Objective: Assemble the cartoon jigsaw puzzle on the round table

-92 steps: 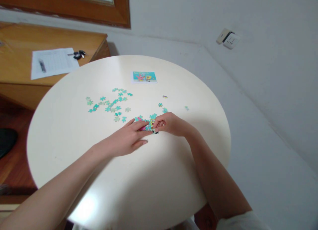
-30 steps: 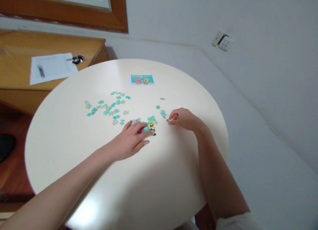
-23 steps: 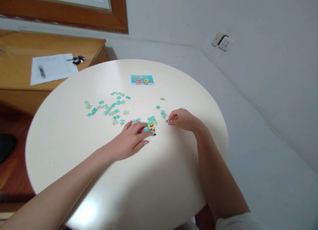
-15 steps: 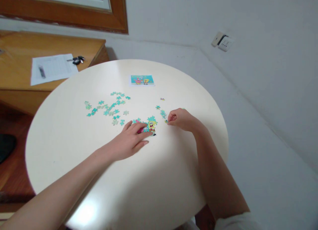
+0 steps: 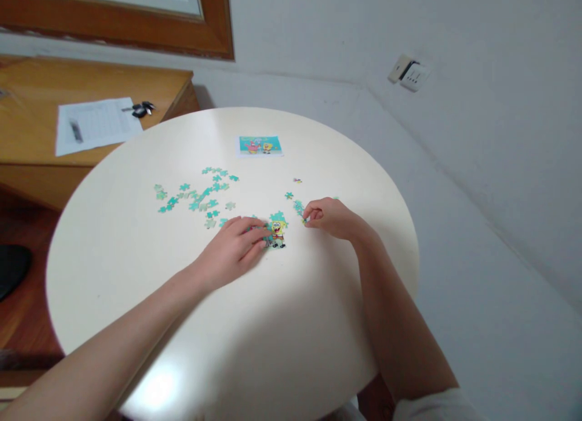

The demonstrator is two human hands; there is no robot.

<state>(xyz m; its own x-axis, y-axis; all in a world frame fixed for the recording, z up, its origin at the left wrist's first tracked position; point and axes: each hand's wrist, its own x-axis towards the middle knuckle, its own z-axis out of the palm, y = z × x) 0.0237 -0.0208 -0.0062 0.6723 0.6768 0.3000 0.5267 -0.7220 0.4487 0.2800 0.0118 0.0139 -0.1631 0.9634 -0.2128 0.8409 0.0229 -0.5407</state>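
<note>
My left hand [image 5: 239, 244] lies over the joined part of a jigsaw puzzle [image 5: 277, 227], fingers stretched out and apart. It covers most of the left side, while a yellow cartoon figure shows past the fingertips. To the right, my right hand [image 5: 331, 218] has thumb and forefinger pinched on a small puzzle piece [image 5: 304, 221] close to the tabletop. Just beyond those fingertips lie several loose turquoise pieces [image 5: 298, 207]. Another loose piece [image 5: 289, 195] and a small purple-and-yellow piece [image 5: 297, 180] sit farther back.
Many turquoise and pale green pieces [image 5: 200, 198] are scattered at left on the round white table [image 5: 182, 336]. A picture card [image 5: 260, 145] of two cartoon figures lies at the back. Beyond stands a wooden desk [image 5: 27, 87] with a paper sheet [image 5: 97, 124] and keys [image 5: 143, 109].
My left hand has slid slightly left and its fingers have drawn back, uncovering more of the yellow figure's lower part. My right hand has shifted slightly left, still pinching.
</note>
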